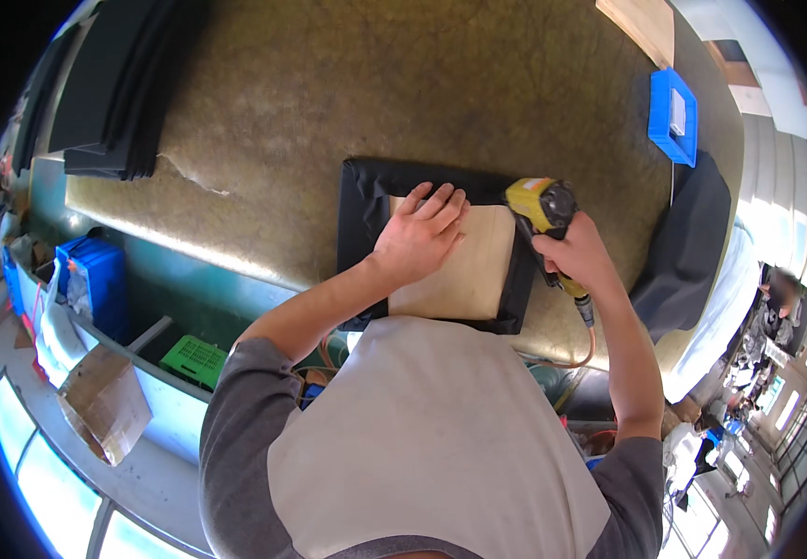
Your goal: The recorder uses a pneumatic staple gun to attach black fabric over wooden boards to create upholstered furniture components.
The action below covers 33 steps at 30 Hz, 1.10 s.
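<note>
A pale wooden board (464,279) lies on black fabric (361,219) in front of me, the cloth showing all round its edges. My left hand (422,238) rests palm down on the board's upper left part, its fingers stretched toward the far edge. In my right hand (576,252) is a yellow and black pneumatic staple gun (538,202), its handle gripped. The tool's head is over the far right corner of the board and fabric. Where its nose meets the cloth is hidden. An air hose (592,347) runs from the handle's base.
Stacked black panels (119,88) stand at the far left of the brown table (329,84). A blue bin (671,116) sits at the far right, with dark fabric (687,247) draped over the right edge. A green crate (194,361) and cardboard box (105,401) are at lower left.
</note>
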Tool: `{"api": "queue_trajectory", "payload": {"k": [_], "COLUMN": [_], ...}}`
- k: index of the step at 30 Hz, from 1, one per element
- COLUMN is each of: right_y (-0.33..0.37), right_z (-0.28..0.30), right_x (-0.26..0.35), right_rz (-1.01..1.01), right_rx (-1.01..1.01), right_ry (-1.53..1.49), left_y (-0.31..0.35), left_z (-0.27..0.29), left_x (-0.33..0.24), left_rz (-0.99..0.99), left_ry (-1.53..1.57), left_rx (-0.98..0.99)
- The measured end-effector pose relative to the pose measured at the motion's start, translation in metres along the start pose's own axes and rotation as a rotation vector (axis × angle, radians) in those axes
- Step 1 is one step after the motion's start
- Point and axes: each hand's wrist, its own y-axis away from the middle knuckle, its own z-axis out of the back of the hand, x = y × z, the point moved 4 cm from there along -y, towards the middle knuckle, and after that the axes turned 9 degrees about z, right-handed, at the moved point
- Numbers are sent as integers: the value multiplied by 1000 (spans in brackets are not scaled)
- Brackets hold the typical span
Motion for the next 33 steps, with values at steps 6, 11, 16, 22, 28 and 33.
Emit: {"api": "queue_trajectory", "payload": {"k": [6, 11, 16, 22, 28, 33], "right_y": [12, 26, 28, 27, 1, -20], "right_z": [18, 16, 13, 14, -32, -57], "right_x": [-26, -42, -40, -33, 44, 59], "right_rz": [-22, -45, -65, -84, 82, 82], "right_rx": [-104, -144, -187, -119, 38, 117], "right_ry": [-125, -161, -103, -87, -213, -13], "left_y": [-1, -1, 5, 32, 38, 36], "left_z": [1, 2, 11, 35, 36, 37], "left_x": [1, 0, 3, 33, 36, 34], "left_rz": [-1, -6, -6, 109, 59, 66], "left_ry": [18, 21, 32, 7, 18, 22], "left_rx": [-2, -18, -8, 41, -110, -162]}}
